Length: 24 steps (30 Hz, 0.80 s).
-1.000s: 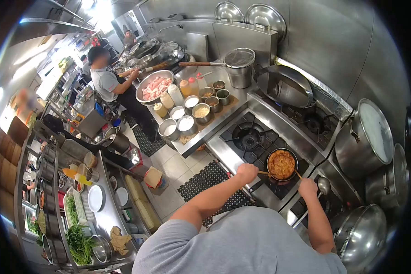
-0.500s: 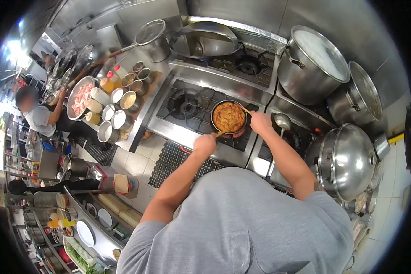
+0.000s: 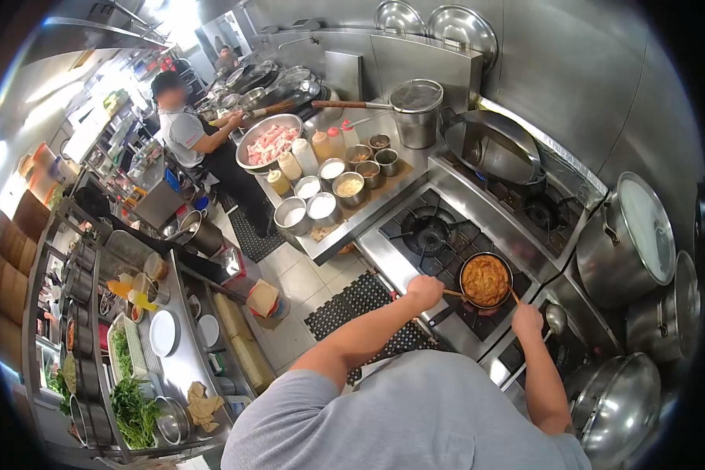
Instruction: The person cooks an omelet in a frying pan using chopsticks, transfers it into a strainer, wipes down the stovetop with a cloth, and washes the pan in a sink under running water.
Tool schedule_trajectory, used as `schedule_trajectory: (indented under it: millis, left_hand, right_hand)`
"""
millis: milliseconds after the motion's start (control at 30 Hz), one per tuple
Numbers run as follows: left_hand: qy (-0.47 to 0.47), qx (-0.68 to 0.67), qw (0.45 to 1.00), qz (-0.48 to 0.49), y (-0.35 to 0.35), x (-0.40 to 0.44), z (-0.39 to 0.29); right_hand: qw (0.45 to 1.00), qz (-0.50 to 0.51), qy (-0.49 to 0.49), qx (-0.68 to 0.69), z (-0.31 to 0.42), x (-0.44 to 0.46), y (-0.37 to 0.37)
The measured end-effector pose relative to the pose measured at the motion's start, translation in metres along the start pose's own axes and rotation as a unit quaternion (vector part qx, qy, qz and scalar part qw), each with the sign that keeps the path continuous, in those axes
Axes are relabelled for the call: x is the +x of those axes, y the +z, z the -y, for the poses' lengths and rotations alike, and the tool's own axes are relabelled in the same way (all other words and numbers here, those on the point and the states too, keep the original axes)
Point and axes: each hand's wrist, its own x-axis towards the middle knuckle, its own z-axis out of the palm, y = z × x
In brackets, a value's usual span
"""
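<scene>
Stove [image 3: 400, 265]: browned food [image 3: 484, 280] fills pan [image 3: 511, 274]; left hand [image 3: 425, 292], right hand [image 3: 527, 322] clenched around handles [image 3: 453, 293].

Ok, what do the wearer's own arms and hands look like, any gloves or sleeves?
Left hand and right hand are both ungloved. Left sleeve is short, plain grey, matching the shirt. Forearms bare, no watch visible. Rings: too small to tell.

a white plate [image 3: 164, 333] lies near some leafy greens [image 3: 135, 415].
</scene>
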Motion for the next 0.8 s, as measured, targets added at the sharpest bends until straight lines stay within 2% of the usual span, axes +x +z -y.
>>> schedule_trajectory:
  millis: [167,267,300,400,500,567,800]
  left_hand:
    - [-0.004,-0.009,0.998,-0.058,-0.03,-0.01,-0.003]
    - [0.015,-0.05,0.996,-0.076,-0.015,-0.007,-0.023]
    - [0.022,-0.064,0.996,-0.061,-0.007,-0.005,-0.031]
    - [0.034,-0.096,0.995,-0.016,0.018,0.003,-0.049]
    - [0.013,-0.104,0.994,0.028,0.029,-0.002,-0.051]
    - [0.012,-0.095,0.995,0.03,0.024,-0.004,-0.044]
    - [0.024,-0.065,0.997,0.025,0.013,-0.007,-0.024]
  right_hand:
    - [0.999,-0.014,-0.021,-0.023,0.002,-0.022,-0.038]
    - [0.997,-0.067,-0.013,0.02,0.011,-0.014,-0.047]
    - [0.995,-0.081,-0.017,0.052,0.016,-0.009,-0.047]
    - [0.993,-0.106,-0.036,0.027,0.017,0.02,-0.02]
    - [0.999,-0.039,-0.011,-0.002,0.017,0.032,-0.004]
    - [1.0,0.001,-0.006,-0.018,0.015,0.035,0.0]
    - [0.999,-0.047,-0.028,0.002,-0.001,0.021,0.01]
